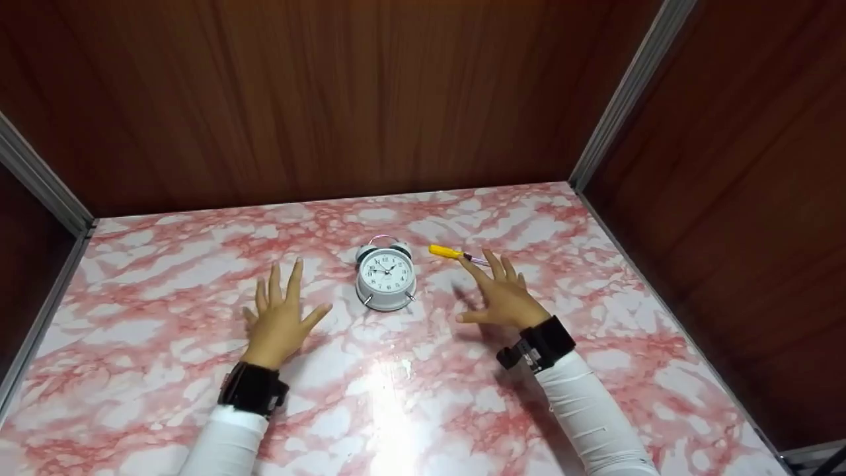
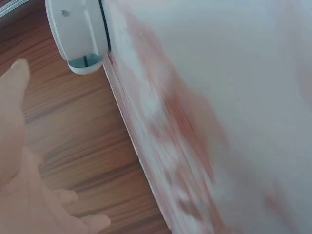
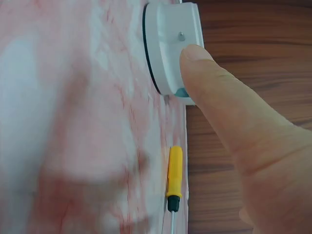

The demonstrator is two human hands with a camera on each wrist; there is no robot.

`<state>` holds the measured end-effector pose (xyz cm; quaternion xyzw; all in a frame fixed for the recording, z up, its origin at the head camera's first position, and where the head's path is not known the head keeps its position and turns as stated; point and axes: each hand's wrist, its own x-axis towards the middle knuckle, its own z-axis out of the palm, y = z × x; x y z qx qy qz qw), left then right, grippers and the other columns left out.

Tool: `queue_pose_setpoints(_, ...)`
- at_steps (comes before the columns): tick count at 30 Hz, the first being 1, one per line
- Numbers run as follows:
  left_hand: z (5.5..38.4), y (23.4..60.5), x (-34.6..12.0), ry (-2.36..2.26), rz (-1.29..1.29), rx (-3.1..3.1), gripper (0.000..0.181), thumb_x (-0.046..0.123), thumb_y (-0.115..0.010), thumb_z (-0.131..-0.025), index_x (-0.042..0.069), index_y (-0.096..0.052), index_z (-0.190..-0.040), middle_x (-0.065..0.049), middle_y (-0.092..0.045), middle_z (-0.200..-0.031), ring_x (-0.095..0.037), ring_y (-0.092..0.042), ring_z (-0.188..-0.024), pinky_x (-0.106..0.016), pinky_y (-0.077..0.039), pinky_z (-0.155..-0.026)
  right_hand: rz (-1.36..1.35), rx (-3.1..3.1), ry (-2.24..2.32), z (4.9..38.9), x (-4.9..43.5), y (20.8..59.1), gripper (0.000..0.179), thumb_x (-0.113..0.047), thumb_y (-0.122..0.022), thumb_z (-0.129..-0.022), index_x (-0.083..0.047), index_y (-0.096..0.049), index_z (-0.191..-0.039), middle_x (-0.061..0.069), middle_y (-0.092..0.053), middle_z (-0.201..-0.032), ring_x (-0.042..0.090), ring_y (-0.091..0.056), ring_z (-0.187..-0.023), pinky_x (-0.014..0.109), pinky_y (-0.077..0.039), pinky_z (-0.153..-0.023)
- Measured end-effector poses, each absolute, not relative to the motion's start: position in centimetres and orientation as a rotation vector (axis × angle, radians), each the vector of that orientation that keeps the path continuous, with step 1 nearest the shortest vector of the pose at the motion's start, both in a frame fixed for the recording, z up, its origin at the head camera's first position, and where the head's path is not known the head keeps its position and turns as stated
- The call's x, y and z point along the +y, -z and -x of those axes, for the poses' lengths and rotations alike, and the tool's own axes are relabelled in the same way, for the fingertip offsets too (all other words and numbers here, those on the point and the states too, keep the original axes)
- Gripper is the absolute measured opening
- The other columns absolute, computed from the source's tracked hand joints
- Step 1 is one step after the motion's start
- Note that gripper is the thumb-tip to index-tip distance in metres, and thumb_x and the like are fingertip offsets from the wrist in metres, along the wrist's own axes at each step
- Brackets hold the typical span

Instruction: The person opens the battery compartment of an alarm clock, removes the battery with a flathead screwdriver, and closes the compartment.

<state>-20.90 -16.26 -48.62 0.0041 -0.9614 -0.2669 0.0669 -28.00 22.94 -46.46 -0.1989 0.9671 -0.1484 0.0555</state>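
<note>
1. Covering both arms, white sleeves [image 1: 228,437] reach up to black bands [image 1: 250,390] on the wrists. The bands seem to be there to hold small cameras on.
2. The left hand [image 1: 276,329] has its fingers spread wide and nearly straight. It holds nothing.
3. The right hand [image 1: 510,303] has its fingers spread too, a little bent, and holds nothing. Its shadow falls beside it on the red and white table [image 1: 132,330], so it looks lifted up.
4. The white alarm clock [image 1: 388,274] is between the hands, a bit farther out, and neither touches it. It lies on its back, maybe so its face can be seen from above. Its feet point to the person and its bells point away.
5. On the face I can read numbers like 12, 2, 4 and 8. Any maker's name is too small to read.
6. A yellow-handled screwdriver [image 1: 449,252] lies flat just past the right hand, handle toward the clock, perhaps to be easy to reach. A finger hides part of its shaft. I see no writing on it.
7. Past both hands stands a brown wall [image 1: 330,99].
</note>
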Motion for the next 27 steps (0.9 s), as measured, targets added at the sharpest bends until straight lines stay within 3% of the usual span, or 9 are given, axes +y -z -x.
queue_pose_setpoints(2,21.5,48.6,-15.7,0.900,-0.012,-2.848,0.090,0.057,-0.055,-0.092,0.022,-0.003,-0.157,-0.023,0.006,-0.158,-0.053,-0.002,-0.139,-0.079,-0.007,-0.101,0.614,2.939,0.472,28.3,22.6,46.6,0.106,-0.063,-0.074,-0.072,-0.038,-0.013,-0.155,0.015,0.005,-0.160,0.049,0.002,-0.141,0.071,-0.011,-0.107)
queue_pose_setpoints(5,22.2,48.7,-14.9,1.050,0.001,-2.757,0.089,0.052,-0.054,-0.094,0.016,-0.004,-0.156,-0.026,0.005,-0.157,-0.052,-0.004,-0.140,-0.071,-0.011,-0.108,0.640,2.951,0.528,28.7,22.0,46.8,0.098,-0.057,-0.073,-0.078,-0.034,-0.017,-0.155,0.016,0.004,-0.160,0.049,-0.002,-0.141,0.066,-0.025,-0.107)
queue_pose_setpoints(9,22.9,48.8,-13.9,1.165,0.023,-2.677,0.087,0.047,-0.057,-0.095,0.011,-0.006,-0.156,-0.028,0.004,-0.156,-0.050,-0.007,-0.140,-0.065,-0.021,-0.109,0.658,2.953,0.619,29.3,21.1,47.2,0.086,-0.052,-0.068,-0.085,-0.032,-0.022,-0.154,0.016,0.000,-0.160,0.046,-0.006,-0.142,0.062,-0.041,-0.097)
queue_pose_setpoints(15,23.8,49.2,-12.6,1.211,0.041,-2.690,0.091,0.044,-0.062,-0.092,0.012,-0.006,-0.156,-0.025,0.003,-0.157,-0.050,-0.008,-0.140,-0.065,-0.025,-0.107,0.659,2.978,0.780,30.2,19.7,47.7,0.075,-0.050,-0.065,-0.088,-0.032,-0.029,-0.152,0.019,-0.014,-0.157,0.042,-0.021,-0.140,0.057,-0.043,-0.098)
queue_pose_setpoints(21,24.8,49.2,-11.1,1.496,0.030,-2.656,0.092,0.044,-0.061,-0.093,0.015,0.001,-0.156,-0.026,0.004,-0.156,-0.051,-0.010,-0.139,-0.066,-0.020,-0.108,0.706,3.024,1.062,31.0,18.3,48.4,0.069,-0.032,-0.070,-0.089,-0.011,-0.039,-0.148,0.022,-0.033,-0.148,0.038,-0.041,-0.130,0.049,-0.036,-0.107)
queue_pose_setpoints(27,25.7,49.4,-9.2,1.689,0.079,-2.544,0.088,0.036,-0.061,-0.095,0.011,-0.001,-0.155,-0.027,-0.002,-0.155,-0.045,-0.011,-0.141,-0.059,-0.015,-0.113,0.743,2.967,1.321,31.5,16.4,48.6,0.062,-0.019,-0.072,-0.088,0.002,-0.046,-0.140,0.020,-0.047,-0.138,0.032,-0.045,-0.127,0.041,-0.041,-0.105)
